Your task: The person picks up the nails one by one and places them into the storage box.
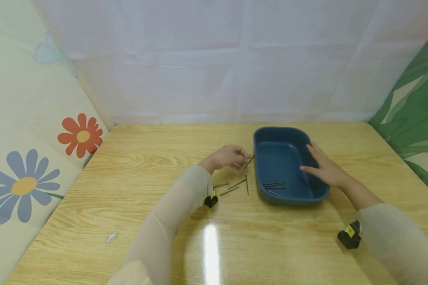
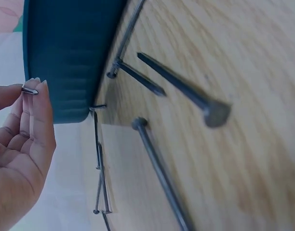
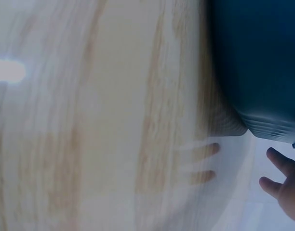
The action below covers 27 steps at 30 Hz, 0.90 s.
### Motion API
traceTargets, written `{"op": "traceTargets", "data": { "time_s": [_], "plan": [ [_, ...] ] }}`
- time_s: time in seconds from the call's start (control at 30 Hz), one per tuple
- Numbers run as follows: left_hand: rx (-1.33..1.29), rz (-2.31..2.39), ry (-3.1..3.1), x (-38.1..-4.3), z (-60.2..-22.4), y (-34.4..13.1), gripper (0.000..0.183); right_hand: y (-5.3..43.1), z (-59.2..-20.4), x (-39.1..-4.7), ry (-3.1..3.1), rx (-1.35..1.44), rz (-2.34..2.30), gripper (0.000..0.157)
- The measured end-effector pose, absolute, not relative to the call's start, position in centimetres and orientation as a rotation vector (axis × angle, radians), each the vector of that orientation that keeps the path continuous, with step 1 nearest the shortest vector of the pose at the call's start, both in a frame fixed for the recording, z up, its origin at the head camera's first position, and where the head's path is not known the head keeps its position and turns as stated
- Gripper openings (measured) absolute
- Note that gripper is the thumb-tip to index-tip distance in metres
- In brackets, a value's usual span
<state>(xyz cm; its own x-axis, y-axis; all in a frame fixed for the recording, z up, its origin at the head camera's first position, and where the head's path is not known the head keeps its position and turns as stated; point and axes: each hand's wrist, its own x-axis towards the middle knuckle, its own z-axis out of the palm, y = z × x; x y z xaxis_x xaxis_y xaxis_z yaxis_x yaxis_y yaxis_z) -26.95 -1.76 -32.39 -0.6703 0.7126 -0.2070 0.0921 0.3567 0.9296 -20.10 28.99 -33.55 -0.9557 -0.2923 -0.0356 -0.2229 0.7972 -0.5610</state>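
Between thumb and fingertips, my left hand point(image 1: 230, 157) pinches a dark metal nail point(image 2: 30, 90), whose tip pokes out in the left wrist view. This hand is beside the left wall of a deep blue plastic basin point(image 1: 279, 154). Several loose nails point(image 1: 237, 184) are scattered on the table left of the basin, some crossing one another. A few more nails point(image 1: 274, 184) lie on the basin's floor at its near left. My right hand point(image 1: 324, 170) is at the basin's right rim, fingers spread and fairly straight, thumb over the inside. Outside the basin, some of its fingertips point(image 3: 270, 186) show.
The wood-grain table point(image 1: 135, 178) runs back to a white cloth point(image 1: 164, 79). A small white scrap point(image 1: 111, 237) lies at the front left. Flower-printed panels flank both sides. A black device is worn on each wrist.
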Motion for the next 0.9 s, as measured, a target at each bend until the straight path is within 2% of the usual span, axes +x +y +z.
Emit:
{"op": "traceTargets", "data": {
  "time_s": [0.17,0.4,0.9],
  "plan": [
    [0.692,1.392,1.978,-27.9,-33.6,-1.2,0.021,29.0,-33.5,-20.1,2.868,-0.412,-0.87,0.079],
    [0.668,1.47,1.914,-27.6,-33.1,-0.7,0.019,28.9,-33.5,-20.1,2.871,-0.405,-0.859,0.079],
    [0.7,1.525,1.818,-27.1,-31.9,0.9,0.027,28.9,-33.4,-20.1,2.873,-0.395,-0.856,0.079]
  ]
}}
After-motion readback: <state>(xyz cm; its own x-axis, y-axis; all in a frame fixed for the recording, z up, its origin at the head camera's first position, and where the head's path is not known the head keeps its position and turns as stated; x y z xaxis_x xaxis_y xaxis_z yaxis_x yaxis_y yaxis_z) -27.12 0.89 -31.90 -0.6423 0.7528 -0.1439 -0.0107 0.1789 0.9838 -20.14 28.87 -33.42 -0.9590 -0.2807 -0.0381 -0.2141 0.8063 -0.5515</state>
